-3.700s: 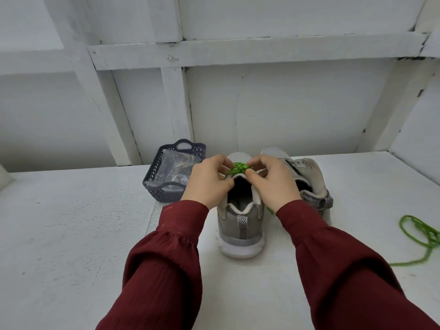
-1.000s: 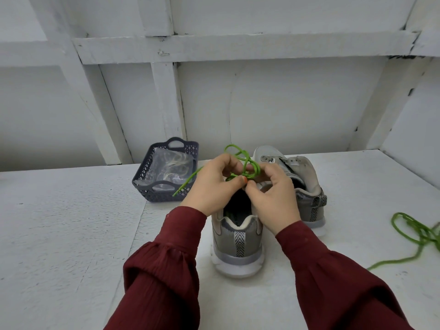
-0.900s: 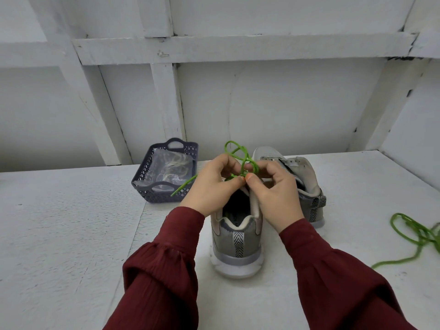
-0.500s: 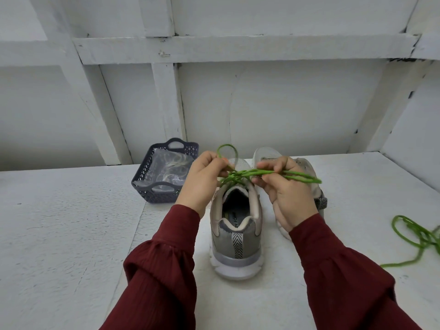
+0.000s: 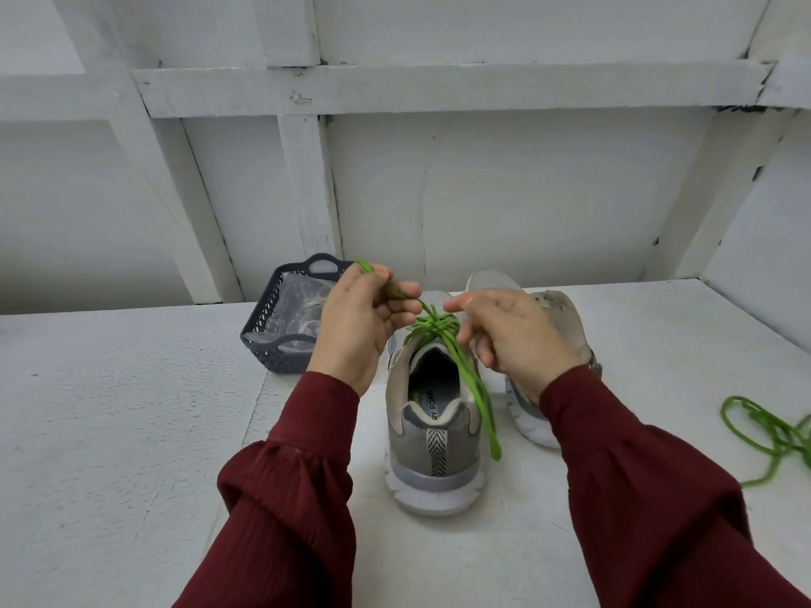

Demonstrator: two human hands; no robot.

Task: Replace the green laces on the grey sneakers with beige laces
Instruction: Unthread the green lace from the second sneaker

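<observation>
Near grey sneaker point(image 5: 432, 436) stands mid-desk point(image 5: 109, 410), heel toward the front edge, toe toward the back wall; long axis front to back. Green lace point(image 5: 434, 322) is bunched in a crossing over the top eyelets, directly between the two hands. Left hand point(image 5: 360, 326) is raised just left of the crossing, fingers point(image 5: 403, 300) curled round one strand; that strand runs up and left out of the bunch and shows again above the fist. Right hand point(image 5: 522, 335) sits just right of the crossing, forefinger out toward it, the other fingers loosely curled. The other strand passes close by them and trails back along the sneaker's right side toward the front edge. Cannot tell whether it is pinched or only brushing past. Judgement: knot looks undone, unthreading of the eyelets not yet begun; the pull wants to go up and away from the tongue, and the left hand has the surer hold. Second grey sneaker point(image 5: 557, 307) stands behind the right hand, no lace visible on it. Loose green lace point(image 5: 772, 427) lies near the right edge. Dark basket point(image 5: 267, 357) with clear plastic packets sits back left; beige laces not identifiable.
</observation>
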